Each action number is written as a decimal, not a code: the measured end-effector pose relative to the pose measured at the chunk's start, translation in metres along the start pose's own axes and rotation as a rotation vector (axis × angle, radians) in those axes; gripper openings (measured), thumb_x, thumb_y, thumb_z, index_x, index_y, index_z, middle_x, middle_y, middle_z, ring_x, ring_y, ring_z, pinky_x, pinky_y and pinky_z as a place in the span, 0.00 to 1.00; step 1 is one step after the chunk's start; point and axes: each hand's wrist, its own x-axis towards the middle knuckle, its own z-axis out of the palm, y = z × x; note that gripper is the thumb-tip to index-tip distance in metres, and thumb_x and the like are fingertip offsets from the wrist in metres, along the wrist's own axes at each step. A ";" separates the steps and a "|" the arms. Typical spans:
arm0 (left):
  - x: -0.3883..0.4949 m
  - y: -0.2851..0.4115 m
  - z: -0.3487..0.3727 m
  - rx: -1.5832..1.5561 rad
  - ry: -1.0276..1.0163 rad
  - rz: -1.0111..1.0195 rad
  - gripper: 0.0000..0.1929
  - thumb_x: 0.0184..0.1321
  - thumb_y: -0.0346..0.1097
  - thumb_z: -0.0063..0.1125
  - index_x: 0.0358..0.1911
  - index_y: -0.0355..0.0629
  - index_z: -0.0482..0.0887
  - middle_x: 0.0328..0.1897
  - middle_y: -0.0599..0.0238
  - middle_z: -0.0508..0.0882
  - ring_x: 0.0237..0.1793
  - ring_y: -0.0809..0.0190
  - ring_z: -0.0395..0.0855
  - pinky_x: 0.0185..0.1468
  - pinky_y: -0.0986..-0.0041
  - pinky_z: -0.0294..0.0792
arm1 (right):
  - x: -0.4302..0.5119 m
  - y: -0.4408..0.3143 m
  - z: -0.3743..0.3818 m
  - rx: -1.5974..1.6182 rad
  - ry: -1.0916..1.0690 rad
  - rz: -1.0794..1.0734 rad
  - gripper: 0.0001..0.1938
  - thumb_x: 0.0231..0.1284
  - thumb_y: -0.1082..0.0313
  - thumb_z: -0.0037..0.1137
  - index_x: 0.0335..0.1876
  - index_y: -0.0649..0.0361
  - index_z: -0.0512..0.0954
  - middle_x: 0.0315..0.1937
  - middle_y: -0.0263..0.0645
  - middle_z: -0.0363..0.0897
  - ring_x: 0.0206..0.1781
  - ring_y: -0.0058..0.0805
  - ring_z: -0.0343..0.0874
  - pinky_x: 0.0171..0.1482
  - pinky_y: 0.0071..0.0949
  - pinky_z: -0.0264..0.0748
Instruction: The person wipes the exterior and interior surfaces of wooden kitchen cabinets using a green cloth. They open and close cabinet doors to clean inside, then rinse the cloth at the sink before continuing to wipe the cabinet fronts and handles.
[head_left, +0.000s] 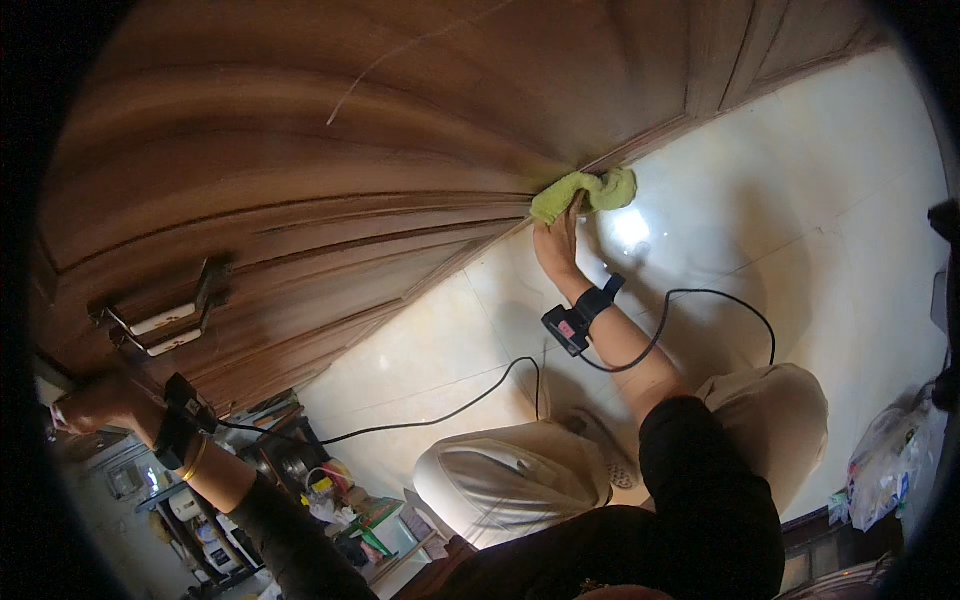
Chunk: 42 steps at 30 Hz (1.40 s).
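My right hand (559, 238) holds a folded yellow-green cloth (574, 195) against the lower edge of a brown wooden cabinet (450, 142), where it meets the pale tiled floor. Some of its fingers are hidden by the cloth. At the far left, my left hand (94, 411) is at the edge of the woodwork, its fingers dark and partly cut off by the picture's rim; what it touches is unclear. Two metal handles with pale grips (169, 330) are on the cabinet front above it. Each wrist wears a black strapped device with a cable.
Glossy floor tiles (420, 375) lie between the cabinet and my bent knees. Black cables (420, 426) loop above the floor. Shelves with bottles and assorted goods (217, 547) stand at the lower left. A clear plastic bag (881, 469) is at the lower right.
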 end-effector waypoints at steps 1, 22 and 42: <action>0.001 0.000 0.000 0.001 0.004 0.005 0.32 0.54 0.63 0.53 0.32 0.31 0.73 0.28 0.55 0.76 0.25 0.61 0.76 0.24 0.77 0.69 | 0.005 0.005 -0.003 -0.155 -0.057 0.016 0.32 0.63 0.64 0.45 0.69 0.68 0.49 0.71 0.61 0.39 0.73 0.58 0.41 0.72 0.43 0.42; 0.000 0.003 0.033 0.182 0.046 0.004 0.35 0.57 0.66 0.48 0.33 0.29 0.72 0.27 0.55 0.76 0.20 0.63 0.75 0.18 0.81 0.66 | -0.029 0.100 0.112 -0.054 -0.097 0.116 0.23 0.69 0.67 0.35 0.66 0.68 0.52 0.67 0.61 0.49 0.70 0.57 0.47 0.71 0.45 0.44; 0.012 0.006 -0.022 0.210 -0.089 0.060 0.34 0.53 0.66 0.51 0.33 0.33 0.72 0.30 0.56 0.74 0.25 0.65 0.74 0.22 0.82 0.65 | 0.068 -0.040 -0.017 0.340 0.171 0.124 0.29 0.69 0.57 0.33 0.68 0.71 0.51 0.71 0.55 0.44 0.73 0.48 0.43 0.72 0.41 0.38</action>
